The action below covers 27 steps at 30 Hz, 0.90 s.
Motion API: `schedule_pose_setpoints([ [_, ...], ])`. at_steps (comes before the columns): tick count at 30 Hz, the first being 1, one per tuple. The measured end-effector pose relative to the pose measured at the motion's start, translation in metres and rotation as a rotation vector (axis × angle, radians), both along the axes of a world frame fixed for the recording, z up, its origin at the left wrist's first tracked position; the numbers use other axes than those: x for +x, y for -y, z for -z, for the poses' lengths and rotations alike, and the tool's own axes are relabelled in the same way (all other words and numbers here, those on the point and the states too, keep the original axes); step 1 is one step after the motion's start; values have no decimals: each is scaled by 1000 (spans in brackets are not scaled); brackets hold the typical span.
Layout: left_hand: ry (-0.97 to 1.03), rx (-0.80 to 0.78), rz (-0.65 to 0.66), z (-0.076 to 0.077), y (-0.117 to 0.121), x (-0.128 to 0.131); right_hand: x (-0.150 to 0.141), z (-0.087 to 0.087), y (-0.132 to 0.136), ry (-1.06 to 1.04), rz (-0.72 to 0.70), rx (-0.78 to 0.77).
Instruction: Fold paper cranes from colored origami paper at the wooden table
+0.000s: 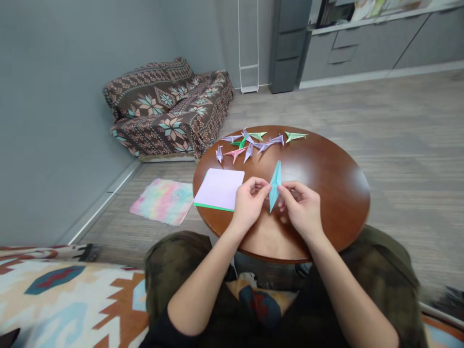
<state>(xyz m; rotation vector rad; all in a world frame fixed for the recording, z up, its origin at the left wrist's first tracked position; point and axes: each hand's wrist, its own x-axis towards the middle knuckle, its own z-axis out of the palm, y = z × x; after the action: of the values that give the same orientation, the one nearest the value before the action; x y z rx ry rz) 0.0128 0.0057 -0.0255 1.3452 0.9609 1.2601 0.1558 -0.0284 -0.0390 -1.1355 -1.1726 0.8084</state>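
A light blue folded origami paper (276, 185), long and diamond-shaped with pointed ends, is held upright above the near part of the round table. My left hand (253, 199) pinches its left side between thumb and fingers. On the other side, my right hand (300, 205) grips it with the thumb on its face and the fingers curled behind. A stack of square paper (221, 188), lilac on top with a green edge below, lies left of my left hand. Beyond my hands, several folded paper cranes (248, 152) in purple, green and pink are grouped on the table.
The round brown wooden table (326, 179) stands over my knees. A patterned covered sofa (170, 106) is at the back left, with a pastel fluffy mat (163, 200) on the floor before it. Grey cabinets (366, 48) line the far wall.
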Motion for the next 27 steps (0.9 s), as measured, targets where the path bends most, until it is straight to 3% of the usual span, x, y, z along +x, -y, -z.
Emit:
schedule_pose_setpoints([
  [5, -101, 73, -40, 2, 3, 2, -2, 6, -1, 84, 86, 77],
  [10, -79, 41, -32, 6, 7, 6, -2, 9, -1, 169, 183, 137],
  [18, -89, -1, -33, -1, 12, 6, -2, 0, 1, 460, 192, 336],
  [21, -87, -22, -22, -2, 14, 7, -3, -3, 3, 481, 209, 365],
  [24, -107, -31, -37, -2, 17, 8, -4, -3, 4, 502, 245, 382],
  [27, -127, -34, -63, -3, 19, 9, -2, 0, 4, 653, 282, 461],
])
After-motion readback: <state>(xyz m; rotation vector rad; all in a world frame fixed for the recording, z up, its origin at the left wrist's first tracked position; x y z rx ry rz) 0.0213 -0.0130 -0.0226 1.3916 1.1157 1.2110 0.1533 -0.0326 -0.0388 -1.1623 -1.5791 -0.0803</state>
